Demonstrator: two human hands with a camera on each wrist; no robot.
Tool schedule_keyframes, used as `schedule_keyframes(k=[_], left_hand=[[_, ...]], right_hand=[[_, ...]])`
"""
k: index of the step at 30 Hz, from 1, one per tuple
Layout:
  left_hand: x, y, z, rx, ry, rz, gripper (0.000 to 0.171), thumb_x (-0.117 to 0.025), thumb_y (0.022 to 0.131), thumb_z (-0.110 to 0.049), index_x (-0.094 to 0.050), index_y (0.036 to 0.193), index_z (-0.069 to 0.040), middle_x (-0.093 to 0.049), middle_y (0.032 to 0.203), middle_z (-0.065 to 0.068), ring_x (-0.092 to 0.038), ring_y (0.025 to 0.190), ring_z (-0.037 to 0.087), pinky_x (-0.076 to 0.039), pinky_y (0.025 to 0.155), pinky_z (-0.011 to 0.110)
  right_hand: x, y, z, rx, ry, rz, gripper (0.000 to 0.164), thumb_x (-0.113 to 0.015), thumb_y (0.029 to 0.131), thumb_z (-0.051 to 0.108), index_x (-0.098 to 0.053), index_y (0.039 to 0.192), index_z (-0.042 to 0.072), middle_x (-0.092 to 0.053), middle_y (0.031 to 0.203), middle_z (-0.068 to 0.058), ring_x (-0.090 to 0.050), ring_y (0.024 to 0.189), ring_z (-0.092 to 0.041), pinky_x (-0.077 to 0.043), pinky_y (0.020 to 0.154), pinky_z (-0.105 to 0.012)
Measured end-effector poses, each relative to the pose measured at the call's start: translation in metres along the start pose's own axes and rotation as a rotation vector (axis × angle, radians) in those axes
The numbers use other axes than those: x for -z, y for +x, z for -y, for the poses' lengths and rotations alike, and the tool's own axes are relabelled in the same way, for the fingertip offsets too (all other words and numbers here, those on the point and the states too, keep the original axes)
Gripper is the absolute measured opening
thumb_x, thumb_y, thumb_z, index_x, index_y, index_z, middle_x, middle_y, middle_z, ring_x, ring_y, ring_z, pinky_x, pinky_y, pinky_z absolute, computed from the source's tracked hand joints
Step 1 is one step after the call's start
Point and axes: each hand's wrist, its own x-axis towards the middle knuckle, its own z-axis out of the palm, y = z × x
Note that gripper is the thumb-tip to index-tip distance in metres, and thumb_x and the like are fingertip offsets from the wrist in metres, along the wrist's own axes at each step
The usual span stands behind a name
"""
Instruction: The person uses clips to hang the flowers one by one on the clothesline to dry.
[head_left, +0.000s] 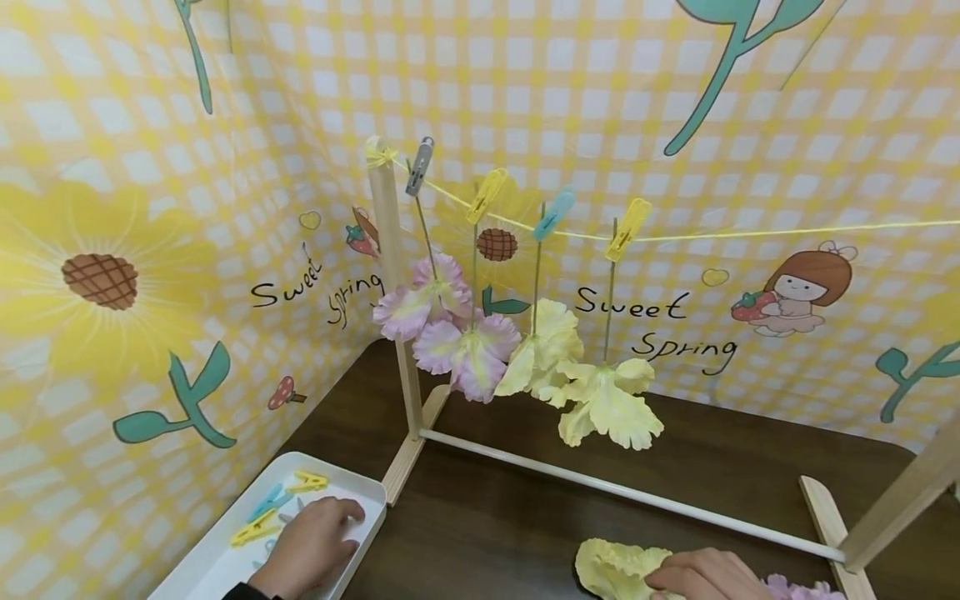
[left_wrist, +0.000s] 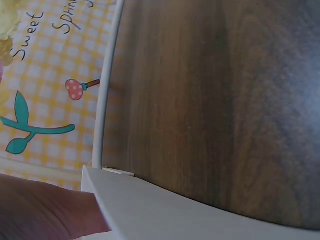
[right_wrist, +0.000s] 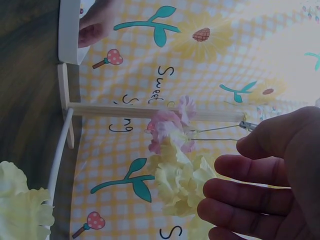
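Observation:
My left hand [head_left: 311,542] reaches into the white tray [head_left: 375,521] at the lower left, thumb and index finger apart, beside several yellow, blue and grey clothespins [head_left: 255,529]. Other fingertips are hidden under it. My right hand [head_left: 708,575] is at the bottom edge, overlapping a yellow flower [head_left: 611,567] on the table; in the right wrist view its fingers [right_wrist: 245,195] are loosely bent and hold nothing. Along a yellow string hang two pink flowers [head_left: 468,354] and two yellow flowers [head_left: 611,404], stems up, each clipped by a clothespin [head_left: 630,229].
A wooden frame holds the string, with a left post [head_left: 390,225], a right post [head_left: 911,492] and a white rod [head_left: 630,492] low between them. Pink petals [head_left: 798,587] show beside my right hand. A checked yellow cloth [head_left: 525,100] surrounds the dark wooden table [head_left: 480,533].

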Motion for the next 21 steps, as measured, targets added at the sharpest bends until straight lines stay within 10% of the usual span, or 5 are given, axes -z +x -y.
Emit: schedule_keyframes(k=[8, 21], left_hand=[[0.006, -0.008, 0.005, 0.099, 0.037, 0.1, 0.025, -0.083, 0.064, -0.006, -0.066, 0.079, -0.017, -0.052, 0.072, -0.002, -0.047, 0.078, 0.024, -0.041, 0.062, 0.044], [0.01, -0.012, 0.005, 0.064, -0.055, 0.151, 0.027, -0.067, 0.073, 0.01, -0.056, 0.062, -0.013, -0.045, 0.059, -0.002, -0.044, 0.062, 0.015, -0.038, 0.067, 0.033]], right_hand=[[-0.004, 0.001, -0.004, 0.017, 0.037, -0.032, 0.025, -0.057, 0.098, 0.027, -0.071, 0.081, 0.014, -0.064, 0.078, 0.008, -0.057, 0.066, -0.004, -0.042, 0.057, -0.018], [-0.007, 0.006, 0.0, -0.019, 0.051, -0.02, 0.022, -0.058, 0.097, 0.028, -0.071, 0.084, 0.016, -0.065, 0.081, 0.008, -0.059, 0.068, -0.007, -0.043, 0.059, -0.019]])
